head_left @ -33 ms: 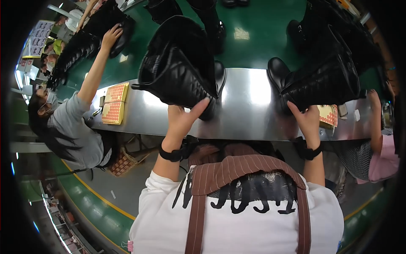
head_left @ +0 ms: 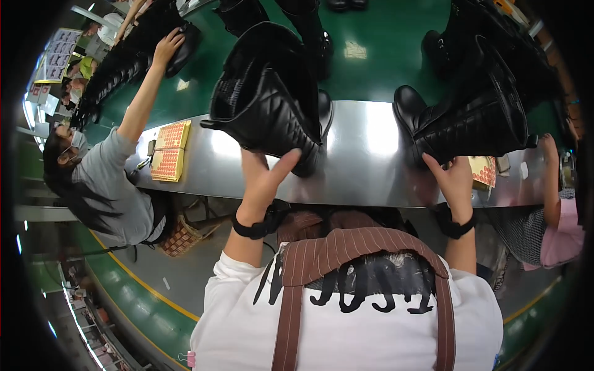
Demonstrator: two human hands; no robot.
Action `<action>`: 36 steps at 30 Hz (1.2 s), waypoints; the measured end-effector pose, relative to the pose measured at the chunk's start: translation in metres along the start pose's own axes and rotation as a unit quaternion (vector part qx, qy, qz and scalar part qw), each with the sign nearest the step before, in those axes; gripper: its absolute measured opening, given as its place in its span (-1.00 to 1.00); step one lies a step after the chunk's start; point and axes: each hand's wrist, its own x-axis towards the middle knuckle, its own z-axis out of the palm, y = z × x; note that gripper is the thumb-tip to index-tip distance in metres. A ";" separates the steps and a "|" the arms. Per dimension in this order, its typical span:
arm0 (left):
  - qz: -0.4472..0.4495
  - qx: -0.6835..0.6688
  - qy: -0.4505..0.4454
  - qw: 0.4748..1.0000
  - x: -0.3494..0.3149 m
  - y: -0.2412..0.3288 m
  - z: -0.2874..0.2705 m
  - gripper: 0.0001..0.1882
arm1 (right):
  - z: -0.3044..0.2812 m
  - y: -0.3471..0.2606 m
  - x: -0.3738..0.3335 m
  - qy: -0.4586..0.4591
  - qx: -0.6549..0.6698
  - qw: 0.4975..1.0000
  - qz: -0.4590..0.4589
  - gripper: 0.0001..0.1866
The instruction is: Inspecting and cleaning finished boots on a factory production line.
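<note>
Two tall black quilted leather boots rest on the metal strip at the front of the bench. My left hand point(head_left: 263, 179) is closed around the heel end of the left boot point(head_left: 281, 102), thumb pressed to its back; its wide shaft opening gapes toward the left and up. At the heel of the right boot point(head_left: 458, 127), my right hand point(head_left: 451, 176) grips with the thumb at the back and fingers mostly hidden beneath the shaft. That boot's shaft leans over to the right, and its rounded toe point(head_left: 406, 102) points away from me.
A banded stack of yellow sheets with red round stickers point(head_left: 170, 151) lies at left, another sheet point(head_left: 484, 170) at right. More black boots point(head_left: 306, 31) stand on the green belt point(head_left: 365, 74). A co-worker's hand point(head_left: 168, 46) touches a boot at left; another person point(head_left: 560, 229) sits at right.
The left boot's shaft has shifted slightly to the right, with my left hand still on its heel. My right hand and its boot have hardly moved.
</note>
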 end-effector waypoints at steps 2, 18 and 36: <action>0.292 -0.009 0.116 0.949 0.002 0.027 -0.007 0.03 | -0.023 -0.019 -0.008 -0.077 -0.207 0.975 0.035 -0.65; 0.321 0.466 -0.183 0.804 -0.053 0.160 -0.024 -0.56 | 0.078 -0.169 0.045 -0.224 0.230 0.924 -0.208 -0.69; 0.333 0.395 -0.260 0.816 -0.047 0.141 -0.040 -0.64 | 0.092 -0.144 0.055 -0.011 0.216 0.950 -0.225 -0.81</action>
